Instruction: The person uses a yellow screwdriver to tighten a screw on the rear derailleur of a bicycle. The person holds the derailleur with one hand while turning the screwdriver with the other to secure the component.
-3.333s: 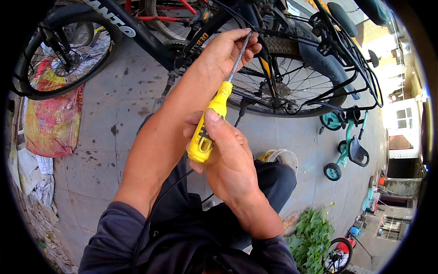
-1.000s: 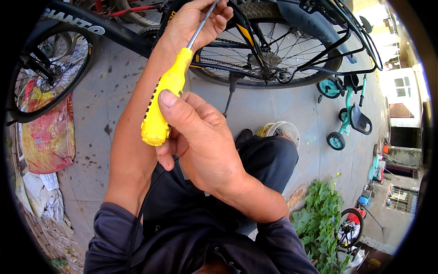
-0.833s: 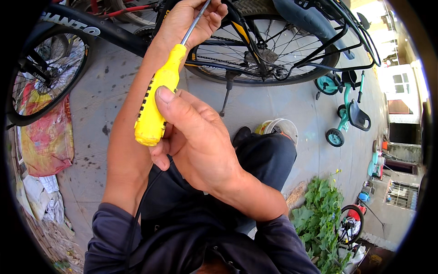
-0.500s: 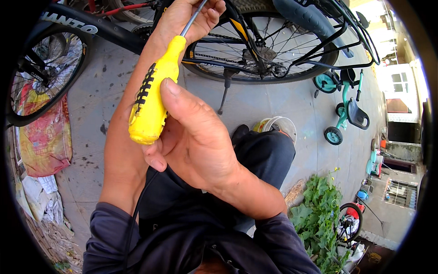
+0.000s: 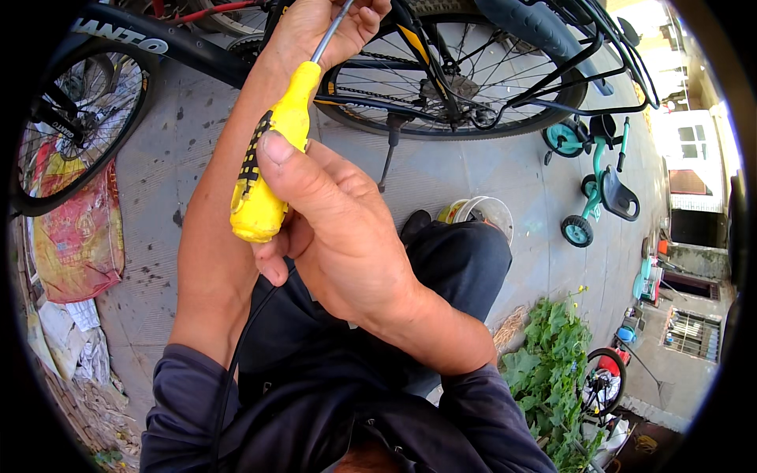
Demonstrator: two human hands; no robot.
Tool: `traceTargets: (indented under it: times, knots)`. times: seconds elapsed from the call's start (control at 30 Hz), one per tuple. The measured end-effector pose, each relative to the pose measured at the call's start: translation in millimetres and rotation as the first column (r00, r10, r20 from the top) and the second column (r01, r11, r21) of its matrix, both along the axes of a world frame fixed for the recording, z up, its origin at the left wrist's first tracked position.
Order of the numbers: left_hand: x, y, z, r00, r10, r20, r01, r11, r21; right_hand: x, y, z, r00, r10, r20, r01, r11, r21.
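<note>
A screwdriver (image 5: 270, 185) with a yellow handle and black ribbed grip slants up and away in front of my left forearm. My right hand (image 5: 339, 221) is closed around the handle, its thumb lying along the side and the fingers mostly behind it. The metal shaft (image 5: 332, 33) crosses my left palm and leaves the picture at the top, so its tip is hidden. My left hand (image 5: 309, 35) is cut off by the upper edge. Its visible fingers curl in beside the shaft, and what they grip cannot be made out.
A black bicycle (image 5: 457, 87) stands on its kickstand ahead. A teal tricycle (image 5: 603, 189) is at the right, a white bucket (image 5: 493, 214) beyond my knee. Leafy plants (image 5: 548, 374) grow at lower right; a red-yellow sack (image 5: 79, 236) lies at left. A black cord (image 5: 236, 355) hangs beside my left sleeve.
My right thumb has shifted left across the handle. The handle has turned a little and its butt end has risen slightly. My left hand stays in nearly the same place.
</note>
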State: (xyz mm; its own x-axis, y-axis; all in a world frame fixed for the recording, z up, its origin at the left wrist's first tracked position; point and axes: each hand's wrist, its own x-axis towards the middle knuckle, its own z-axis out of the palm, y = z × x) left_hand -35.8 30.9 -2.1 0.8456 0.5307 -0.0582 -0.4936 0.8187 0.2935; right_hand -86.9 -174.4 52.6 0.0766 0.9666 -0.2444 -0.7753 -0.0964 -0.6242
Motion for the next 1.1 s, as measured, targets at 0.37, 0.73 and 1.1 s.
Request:
traceTargets:
  times: [0.37, 0.73, 1.1]
  knots:
    - [-6, -5, 5, 0.999, 0.042, 0.001, -0.043, 0.999, 0.033, -3, 1, -4, 0.974, 0.079, -0.211, -0.06, 0.994, 0.094]
    - [-10, -3, 11, 0.998, 0.035, -0.053, -0.037, 0.999, -0.026, -6, -1, 8, 0.997, 0.014, 0.081, -0.011, 0.999, -0.038]
    - [-11, -6, 11, 0.998, 0.026, -0.062, -0.027, 1.0, -0.012, -8, 2, 7, 0.999, 0.034, 0.036, -0.034, 0.999, -0.002]
